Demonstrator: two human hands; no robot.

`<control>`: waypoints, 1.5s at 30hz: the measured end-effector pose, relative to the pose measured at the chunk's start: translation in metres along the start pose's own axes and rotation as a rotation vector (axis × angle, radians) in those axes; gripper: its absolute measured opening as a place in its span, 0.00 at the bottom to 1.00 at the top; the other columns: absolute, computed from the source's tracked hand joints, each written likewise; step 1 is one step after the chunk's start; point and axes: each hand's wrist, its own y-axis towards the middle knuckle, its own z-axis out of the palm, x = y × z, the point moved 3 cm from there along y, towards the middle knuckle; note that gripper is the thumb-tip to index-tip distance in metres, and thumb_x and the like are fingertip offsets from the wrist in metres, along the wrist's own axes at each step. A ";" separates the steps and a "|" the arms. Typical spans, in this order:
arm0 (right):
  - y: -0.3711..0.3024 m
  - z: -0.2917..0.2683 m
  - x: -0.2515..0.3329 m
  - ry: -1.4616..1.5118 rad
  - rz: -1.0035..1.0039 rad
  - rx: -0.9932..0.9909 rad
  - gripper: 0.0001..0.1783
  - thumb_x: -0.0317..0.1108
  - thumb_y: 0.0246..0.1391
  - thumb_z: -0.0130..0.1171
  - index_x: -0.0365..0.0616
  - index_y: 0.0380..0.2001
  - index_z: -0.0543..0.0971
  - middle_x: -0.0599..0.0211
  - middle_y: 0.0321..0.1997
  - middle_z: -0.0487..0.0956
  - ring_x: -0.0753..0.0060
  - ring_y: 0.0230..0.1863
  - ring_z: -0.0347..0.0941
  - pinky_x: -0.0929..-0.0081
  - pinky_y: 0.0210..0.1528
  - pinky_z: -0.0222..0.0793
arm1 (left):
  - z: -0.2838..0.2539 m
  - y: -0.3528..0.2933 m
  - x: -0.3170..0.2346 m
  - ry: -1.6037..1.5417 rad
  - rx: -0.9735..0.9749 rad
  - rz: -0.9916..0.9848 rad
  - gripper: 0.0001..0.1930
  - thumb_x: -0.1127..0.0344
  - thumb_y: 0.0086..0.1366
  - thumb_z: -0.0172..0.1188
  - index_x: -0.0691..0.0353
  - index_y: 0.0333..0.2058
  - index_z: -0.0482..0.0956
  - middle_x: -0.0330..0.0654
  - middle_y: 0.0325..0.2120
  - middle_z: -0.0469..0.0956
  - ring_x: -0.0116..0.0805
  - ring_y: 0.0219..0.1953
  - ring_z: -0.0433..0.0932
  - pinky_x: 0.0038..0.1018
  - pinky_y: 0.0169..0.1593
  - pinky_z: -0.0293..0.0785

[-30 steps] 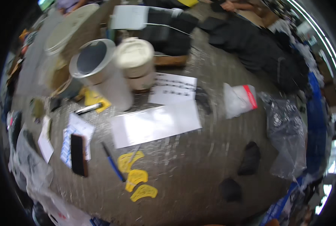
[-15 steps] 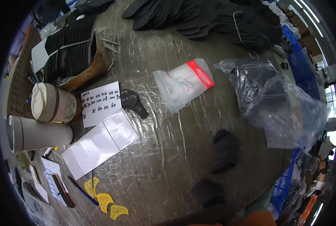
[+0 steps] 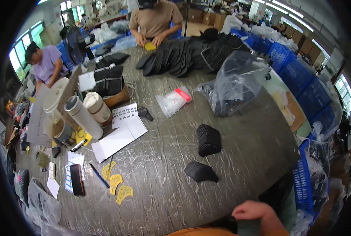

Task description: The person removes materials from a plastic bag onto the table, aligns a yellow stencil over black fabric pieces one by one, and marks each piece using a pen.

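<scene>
There are 2 black stacks on the right half of the table: the farther stack (image 3: 209, 140) is fanned into many layers, and the nearer stack (image 3: 202, 172) sits just in front of it, slightly left. Toward the left lie 3 yellow templates (image 3: 115, 183) in a slanting row, 1 blue pen (image 3: 99, 175) beside them and 1 phone (image 3: 77, 180) on a paper. Behind these are 1 blank sheet (image 3: 118, 141), 1 tall tumbler (image 3: 84, 118) and 1 lidded cup (image 3: 98, 108). Farther back come 1 white bag (image 3: 173, 101) with a red band, 1 clear bag (image 3: 238, 86) with black pieces inside, and 1 long black pile (image 3: 191, 55).

The right hand (image 3: 248, 210) is at the near right edge, fingers curled loosely inward, apart from the stacks; whether it grips anything I cannot tell. The left hand is out of view, its state unknown.

The table (image 3: 250, 157) is dark and shiny with creases. Blue crates (image 3: 303, 86) line the right. Of 2 co-workers nearby, the tan-shirted person (image 3: 156, 21) holds something yellow across the table; the purple-shirted person (image 3: 49, 65) leans forward at left.
</scene>
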 end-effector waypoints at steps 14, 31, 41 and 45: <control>0.147 -0.058 0.053 -0.261 -0.246 -0.812 0.37 0.53 0.48 0.68 0.44 0.56 0.70 0.54 0.59 0.69 0.49 0.65 0.58 0.54 0.67 0.51 | -0.002 -0.096 0.055 -0.836 -0.363 0.131 0.09 0.66 0.66 0.58 0.64 0.42 0.78 0.43 0.29 0.80 0.33 0.29 0.79 0.28 0.30 0.76; 0.165 0.025 0.108 -0.550 -0.574 -0.851 0.52 0.52 0.44 0.71 0.48 0.68 0.58 0.54 0.58 0.67 0.49 0.62 0.61 0.49 0.62 0.56 | -0.073 -0.187 -0.251 -0.267 -0.778 1.047 0.28 0.65 0.65 0.57 0.65 0.62 0.64 0.56 0.60 0.67 0.50 0.64 0.65 0.36 0.67 0.59; 0.225 -0.003 0.151 -0.663 -0.405 -0.879 0.59 0.66 0.42 0.67 0.46 0.69 0.55 0.55 0.63 0.65 0.50 0.64 0.58 0.50 0.65 0.49 | -0.142 -0.140 -0.286 -0.264 -1.208 0.866 0.16 0.65 0.59 0.63 0.68 0.43 0.77 0.55 0.43 0.78 0.56 0.48 0.75 0.44 0.53 0.71; 0.233 -0.006 0.170 -0.702 -0.312 -0.838 0.60 0.71 0.42 0.63 0.47 0.70 0.55 0.51 0.69 0.58 0.48 0.70 0.49 0.46 0.70 0.40 | -0.216 -0.127 -0.239 -0.267 -1.321 0.413 0.17 0.58 0.58 0.65 0.65 0.40 0.80 0.55 0.40 0.78 0.54 0.44 0.77 0.43 0.47 0.74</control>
